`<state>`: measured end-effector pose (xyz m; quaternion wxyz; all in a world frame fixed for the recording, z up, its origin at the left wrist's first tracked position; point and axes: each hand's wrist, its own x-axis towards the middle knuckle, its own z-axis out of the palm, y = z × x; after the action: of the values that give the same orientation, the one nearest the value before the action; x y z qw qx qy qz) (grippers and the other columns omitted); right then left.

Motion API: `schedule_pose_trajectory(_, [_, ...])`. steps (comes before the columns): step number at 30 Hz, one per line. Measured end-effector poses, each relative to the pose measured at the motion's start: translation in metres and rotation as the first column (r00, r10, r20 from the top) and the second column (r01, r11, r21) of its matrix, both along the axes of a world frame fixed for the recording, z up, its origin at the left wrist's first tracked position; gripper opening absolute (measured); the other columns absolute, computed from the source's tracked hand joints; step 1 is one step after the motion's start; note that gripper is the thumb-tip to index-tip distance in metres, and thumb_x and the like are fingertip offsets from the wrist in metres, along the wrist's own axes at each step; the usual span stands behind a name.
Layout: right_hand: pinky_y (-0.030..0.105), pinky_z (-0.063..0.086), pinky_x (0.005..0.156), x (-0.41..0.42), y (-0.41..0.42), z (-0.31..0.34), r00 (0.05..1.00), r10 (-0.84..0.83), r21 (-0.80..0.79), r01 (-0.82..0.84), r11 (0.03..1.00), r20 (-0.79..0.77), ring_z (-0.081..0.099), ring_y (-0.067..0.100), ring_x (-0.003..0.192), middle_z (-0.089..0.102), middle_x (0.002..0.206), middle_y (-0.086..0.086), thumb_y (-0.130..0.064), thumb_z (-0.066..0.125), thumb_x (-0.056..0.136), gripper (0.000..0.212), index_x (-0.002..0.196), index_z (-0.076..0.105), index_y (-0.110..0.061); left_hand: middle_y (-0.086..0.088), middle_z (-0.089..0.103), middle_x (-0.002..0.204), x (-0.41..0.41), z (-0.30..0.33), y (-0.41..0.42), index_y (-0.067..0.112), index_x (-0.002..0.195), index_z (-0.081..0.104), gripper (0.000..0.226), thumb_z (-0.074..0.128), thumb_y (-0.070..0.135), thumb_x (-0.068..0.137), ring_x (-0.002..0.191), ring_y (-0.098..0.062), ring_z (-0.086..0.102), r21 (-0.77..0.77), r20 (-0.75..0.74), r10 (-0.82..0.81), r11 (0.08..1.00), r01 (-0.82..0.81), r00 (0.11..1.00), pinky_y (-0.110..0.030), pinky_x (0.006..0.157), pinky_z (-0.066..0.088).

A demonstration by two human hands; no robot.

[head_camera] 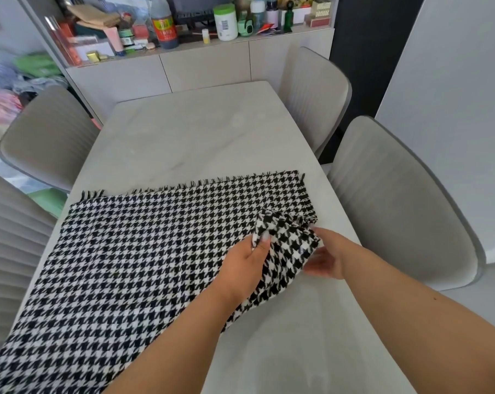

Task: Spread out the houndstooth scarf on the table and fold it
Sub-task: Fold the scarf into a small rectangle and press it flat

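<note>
Nearest, two bare forearms reach in from the 5 and 6 o'clock edge. The left hand (pixel 247 260) pinches a lifted fold of the houndstooth scarf (pixel 132 251), thumb on top of the cloth and the other fingers hidden beneath it. Just beside it at 3 o'clock, the right hand (pixel 327 255) curls under the same raised fold, its fingers partly covered, holding the fabric from below. The rest of the scarf lies flat on the pale table (pixel 200 132), running from the 7 o'clock corner toward the centre, its fringed edge facing 12 o'clock. Grey chairs (pixel 397 200) stand at 3 and 9 o'clock. Farthest, at 12 o'clock, a sideboard (pixel 206 66) carries a dark sauce bottle (pixel 163 22) and a white tub with a green lid (pixel 226 22) among blurred clutter.
</note>
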<state>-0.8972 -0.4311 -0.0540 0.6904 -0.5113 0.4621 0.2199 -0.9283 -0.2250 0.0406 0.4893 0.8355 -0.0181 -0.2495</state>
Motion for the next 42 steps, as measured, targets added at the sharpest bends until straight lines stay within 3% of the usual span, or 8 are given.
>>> schedule_pose_trajectory(3, [0.028, 0.057, 0.048, 0.006, 0.008, -0.004, 0.993, 0.004, 0.0, -0.004, 1.0, 0.12, 0.067, 0.019, 0.063, 0.069, 0.075, 0.01, -0.009, 0.053, 0.094, 0.011, 0.093, 0.062, -0.003, -0.013, 0.063, 0.076, -0.004, 0.004, -0.002, 0.0, 0.101, 0.056, 0.067, 0.032, 0.062, 0.089, 0.073, -0.022, 0.061, -0.053, -0.008, -0.03, 0.998, 0.029, 1.0, -0.035, 0.072, 0.044])
schedule_pose_trajectory(7, [0.017, 0.042, 0.03, 0.02, -0.017, -0.004, 0.966, -0.216, -0.165, 0.239, 0.957, 0.143, 0.057, 0.014, 0.036, 0.057, 0.061, 0.011, -0.005, 0.044, 0.099, 0.016, 0.089, 0.056, -0.004, -0.008, 0.035, 0.153, -0.007, 0.0, 0.002, 0.008, 0.149, 0.026, 0.073, 0.031, 0.057, 0.096, 0.142, -0.023, 0.029, -0.069, -0.104, 0.02, 0.997, -0.028, 0.994, -0.033, 0.113, 0.024])
schedule_pose_trajectory(11, [0.032, 0.052, 0.053, 0.019, -0.013, 0.005, 0.996, -0.009, -0.075, 0.015, 0.997, 0.084, 0.059, 0.027, 0.071, 0.056, 0.09, 0.016, -0.038, 0.058, 0.093, 0.037, 0.101, 0.05, -0.003, 0.001, 0.045, 0.143, -0.011, -0.001, -0.001, 0.012, 0.151, 0.021, 0.071, 0.03, 0.056, 0.096, 0.131, -0.02, 0.042, -0.102, -0.21, 0.074, 0.99, -0.098, 0.975, -0.032, 0.106, 0.035])
schedule_pose_trajectory(16, [0.038, 0.056, 0.073, 0.031, -0.009, -0.007, 0.993, -0.04, -0.237, 0.064, 0.969, 0.107, 0.061, 0.028, 0.077, 0.063, 0.092, 0.018, 0.001, 0.06, 0.085, 0.028, 0.112, 0.06, 0.006, -0.003, 0.021, 0.159, -0.018, -0.01, 0.002, 0.013, 0.153, 0.011, 0.079, 0.029, 0.061, 0.094, 0.145, -0.022, 0.023, -0.077, -0.248, 0.093, 0.99, -0.115, 0.964, -0.036, 0.113, 0.024])
schedule_pose_trajectory(19, [0.042, 0.051, 0.092, 0.033, -0.007, -0.009, 0.99, -0.084, -0.129, 0.098, 0.987, 0.115, 0.063, 0.028, 0.096, 0.065, 0.105, 0.013, -0.017, 0.059, 0.087, 0.03, 0.115, 0.061, -0.005, -0.003, 0.017, 0.16, -0.018, -0.012, 0.01, 0.015, 0.154, 0.006, 0.083, 0.031, 0.064, 0.092, 0.144, -0.025, 0.024, -0.116, -0.294, 0.151, 0.975, -0.192, 0.944, -0.036, 0.111, 0.028])
schedule_pose_trajectory(28, [0.039, 0.051, 0.069, 0.063, 0.022, 0.028, 0.979, -0.054, 0.149, 0.024, 0.989, 0.198, 0.064, 0.028, 0.095, 0.062, 0.122, 0.017, -0.004, 0.047, 0.09, 0.033, 0.123, 0.052, -0.002, -0.001, 0.025, 0.157, -0.024, -0.014, 0.048, 0.017, 0.153, 0.014, 0.088, 0.036, 0.071, 0.087, 0.143, -0.022, 0.026, -0.202, -0.275, 0.318, 0.903, -0.378, 0.907, -0.039, 0.116, 0.021])
schedule_pose_trajectory(37, [0.036, 0.054, 0.073, 0.129, 0.146, 0.1, 0.854, -0.003, 0.19, -0.112, 0.975, 0.521, 0.058, 0.025, 0.07, 0.054, 0.078, 0.009, -0.002, 0.048, 0.085, 0.014, 0.075, 0.051, -0.012, -0.008, 0.063, 0.126, -0.027, -0.021, 0.152, 0.017, 0.131, 0.052, 0.111, 0.061, 0.089, 0.047, 0.114, -0.028, 0.062, -0.441, -0.349, 0.672, 0.497, -0.748, 0.653, -0.051, 0.098, 0.049])
schedule_pose_trajectory(42, [0.049, 0.053, 0.088, 0.139, 0.25, 0.125, 0.773, 0.039, 0.155, -0.175, 0.972, 0.633, 0.061, 0.029, 0.102, 0.048, 0.129, 0.012, 0.008, 0.048, 0.088, 0.067, 0.143, 0.031, -0.026, -0.013, 0.067, 0.121, -0.036, -0.028, 0.226, 0.011, 0.12, 0.06, 0.071, 0.049, 0.07, 0.082, 0.113, -0.031, 0.062, -0.468, -0.355, 0.752, 0.372, -0.802, 0.556, -0.051, 0.102, 0.045])
